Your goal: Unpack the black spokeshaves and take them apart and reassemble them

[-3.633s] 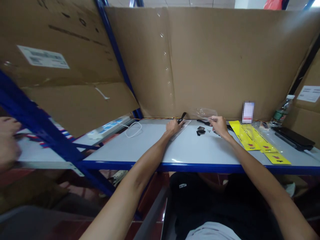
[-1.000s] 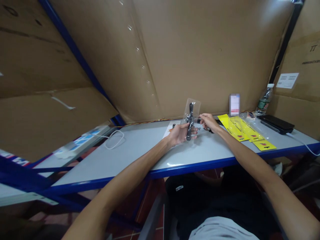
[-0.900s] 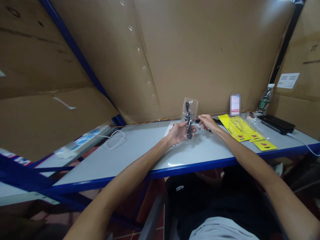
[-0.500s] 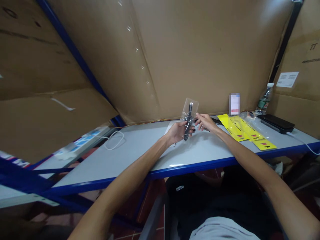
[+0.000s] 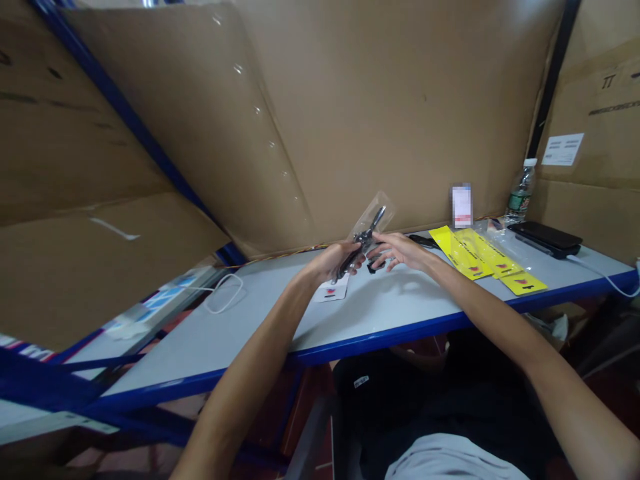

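Note:
My left hand point(image 5: 336, 261) is wrapped round a clear plastic package point(image 5: 381, 208) with a dark tool inside, tilted up to the right above the table point(image 5: 260, 313). My right hand point(image 5: 395, 252) is beside it, fingers spread, its index finger at the package's right side. Under the right fingers shows a small black object point(image 5: 376, 265); whether they touch it I cannot tell. A white card point(image 5: 334, 291) with a red mark lies on the table below my left hand.
To the right lie yellow cards point(image 5: 463, 255) in clear plastic and a black device point(image 5: 546, 239) with a white cable. A phone point(image 5: 462, 207) and a bottle point(image 5: 521, 193) stand at the back. A white cable point(image 5: 225, 293) curls at the left. Cardboard point(image 5: 360, 120) rises behind.
The package in my left hand has tilted further to the right and moved slightly left. My right hand has come closer to it. More of the white card shows. The view has shifted a little.

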`<state>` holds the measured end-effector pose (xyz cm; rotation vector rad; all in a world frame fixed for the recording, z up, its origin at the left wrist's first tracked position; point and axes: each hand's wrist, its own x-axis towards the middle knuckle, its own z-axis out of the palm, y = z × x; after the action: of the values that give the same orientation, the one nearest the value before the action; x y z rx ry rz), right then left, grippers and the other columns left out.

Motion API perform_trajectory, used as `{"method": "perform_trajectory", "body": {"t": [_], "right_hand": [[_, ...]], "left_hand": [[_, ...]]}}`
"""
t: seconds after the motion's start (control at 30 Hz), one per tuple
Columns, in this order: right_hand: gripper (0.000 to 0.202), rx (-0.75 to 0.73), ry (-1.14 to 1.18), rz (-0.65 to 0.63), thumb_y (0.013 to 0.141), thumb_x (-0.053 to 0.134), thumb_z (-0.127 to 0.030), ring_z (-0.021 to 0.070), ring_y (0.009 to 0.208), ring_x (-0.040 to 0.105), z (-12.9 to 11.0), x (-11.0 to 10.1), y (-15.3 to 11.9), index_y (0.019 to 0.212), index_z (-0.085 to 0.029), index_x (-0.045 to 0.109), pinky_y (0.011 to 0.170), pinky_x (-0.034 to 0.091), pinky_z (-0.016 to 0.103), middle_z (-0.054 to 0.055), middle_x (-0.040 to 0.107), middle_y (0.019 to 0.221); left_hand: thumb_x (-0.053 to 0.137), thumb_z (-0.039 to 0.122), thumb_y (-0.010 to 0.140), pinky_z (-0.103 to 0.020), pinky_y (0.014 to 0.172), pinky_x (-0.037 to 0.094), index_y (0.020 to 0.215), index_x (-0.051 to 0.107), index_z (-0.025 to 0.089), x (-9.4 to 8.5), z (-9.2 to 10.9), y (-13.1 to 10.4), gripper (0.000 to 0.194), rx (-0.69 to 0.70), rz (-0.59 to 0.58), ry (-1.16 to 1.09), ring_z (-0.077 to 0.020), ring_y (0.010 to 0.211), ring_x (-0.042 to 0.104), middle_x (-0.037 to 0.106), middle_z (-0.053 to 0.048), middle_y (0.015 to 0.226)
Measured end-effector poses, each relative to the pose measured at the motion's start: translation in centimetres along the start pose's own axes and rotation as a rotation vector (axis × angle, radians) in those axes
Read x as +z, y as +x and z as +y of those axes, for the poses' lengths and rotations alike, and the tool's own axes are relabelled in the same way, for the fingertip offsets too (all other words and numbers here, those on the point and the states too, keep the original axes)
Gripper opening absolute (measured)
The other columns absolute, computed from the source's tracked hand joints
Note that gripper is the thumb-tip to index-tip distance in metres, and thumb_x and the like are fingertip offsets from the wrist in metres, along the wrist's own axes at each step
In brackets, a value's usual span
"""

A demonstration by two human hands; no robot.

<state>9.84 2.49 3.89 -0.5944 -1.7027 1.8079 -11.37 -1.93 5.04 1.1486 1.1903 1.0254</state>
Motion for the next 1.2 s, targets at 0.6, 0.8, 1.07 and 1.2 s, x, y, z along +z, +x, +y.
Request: {"method": "perform_trajectory", "body": {"t": [0.6, 0.8, 1.07, 1.2], "right_hand": [[0.018, 0.118, 0.287, 0.565, 0.101, 0.054, -0.019, 0.0112, 0.048, 0.053, 3.1, -1.0, 2.8, 0.083, -0.017, 0.057, 0.047, 0.044, 0.021, -0.001, 0.06, 0.057], [0.017, 0.085, 0.269, 0.442, 0.097, 0.061, -0.022, 0.0119, 0.051, 0.055, 2.6, -2.0, 2.6, 0.081, -0.016, 0.061, 0.048, 0.043, 0.022, 0.0, 0.063, 0.061], [0.014, 0.014, 0.015, 0.467, 0.09, 0.07, -0.025, 0.0134, 0.056, 0.058, 2.4, -2.5, 2.3, 0.082, -0.016, 0.064, 0.053, 0.045, 0.024, 0.001, 0.066, 0.068], [0.02, -0.076, -0.292, 0.626, 0.094, 0.065, -0.035, 0.0168, 0.063, 0.06, 2.0, -3.4, 2.2, 0.083, -0.018, 0.064, 0.059, 0.047, 0.027, 0.005, 0.067, 0.075]], "left_hand": [[0.061, 0.05, 0.093, -0.037, 0.09, 0.054, 0.139, 0.061, 0.019, 4.6, -0.8, 1.3, 0.055, 0.264, -0.009, 0.772, -0.0281, 0.104, 0.07, 0.075, -0.012, 0.112], [0.066, 0.036, 0.093, -0.033, 0.064, 0.058, 0.115, 0.069, 0.011, 2.9, -3.0, 1.6, 0.034, -0.106, -0.103, -0.022, -0.0238, 0.072, 0.073, 0.076, -0.014, 0.088], [0.069, 0.024, 0.093, -0.035, 0.065, 0.063, 0.117, 0.065, 0.009, 5.9, -5.1, 1.5, 0.029, 0.035, -0.157, -0.295, -0.0257, 0.073, 0.076, 0.076, -0.014, 0.083], [0.067, 0.02, 0.093, -0.029, 0.055, 0.059, 0.108, 0.065, 0.008, 6.3, -4.8, 1.5, 0.02, 0.073, -0.094, -0.312, -0.0231, 0.067, 0.074, 0.073, -0.012, 0.075]]}}
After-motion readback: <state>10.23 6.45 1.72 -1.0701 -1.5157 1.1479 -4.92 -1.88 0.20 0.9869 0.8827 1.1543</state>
